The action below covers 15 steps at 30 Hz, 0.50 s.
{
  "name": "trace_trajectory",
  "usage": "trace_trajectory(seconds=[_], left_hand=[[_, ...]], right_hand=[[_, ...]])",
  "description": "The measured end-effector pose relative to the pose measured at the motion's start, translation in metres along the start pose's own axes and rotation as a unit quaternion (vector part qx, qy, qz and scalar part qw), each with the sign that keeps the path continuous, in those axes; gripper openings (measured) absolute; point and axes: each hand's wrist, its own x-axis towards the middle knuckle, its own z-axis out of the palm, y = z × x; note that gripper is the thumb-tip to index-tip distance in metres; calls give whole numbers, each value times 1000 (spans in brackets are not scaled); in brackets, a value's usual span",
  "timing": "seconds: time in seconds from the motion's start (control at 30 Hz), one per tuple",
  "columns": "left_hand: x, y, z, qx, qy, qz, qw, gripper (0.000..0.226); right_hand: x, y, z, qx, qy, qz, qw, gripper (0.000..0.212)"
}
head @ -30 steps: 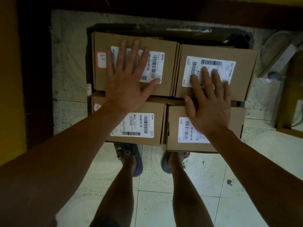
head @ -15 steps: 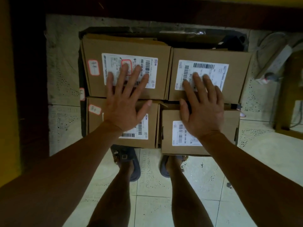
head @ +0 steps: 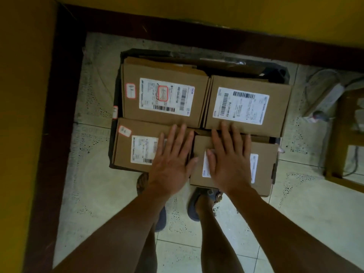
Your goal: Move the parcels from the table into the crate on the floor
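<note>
left hand [head: 169,170], right hand [head: 230,168]: flat, fingers straight, holding nothing | beneath them: brown cardboard labelled parcels [head: 141,127] | press evenly, level in black rectangular crate [head: 275,71]

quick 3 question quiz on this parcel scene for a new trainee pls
1. True or false: the left hand is curled round a parcel's edge.
2. How many cardboard parcels show in the black crate? A two, B four, C six.
3. Fill in: the far parcel whose white label bears a red-bordered sticker sits on the ____ side of the crate.

Key: 1 false, its fingers lie straight over the near-left parcel; 2 B; 3 left.
</note>
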Motion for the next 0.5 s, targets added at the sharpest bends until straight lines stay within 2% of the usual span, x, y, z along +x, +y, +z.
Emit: trace_trajectory(seconds=[0.2, 0.37, 0.5], left_hand=[[5, 5, 28, -6, 45, -21, 999, 64], [0, 8, 23, -13, 63, 25, 998, 68], [3, 9, 31, 20, 60, 15, 998, 65]], right_hand=[[3, 1, 30, -17, 62, 6, 998, 56], [-3, 0, 26, -19, 98, 1, 995, 55], [1, 1, 39, -36, 96, 6, 995, 55]])
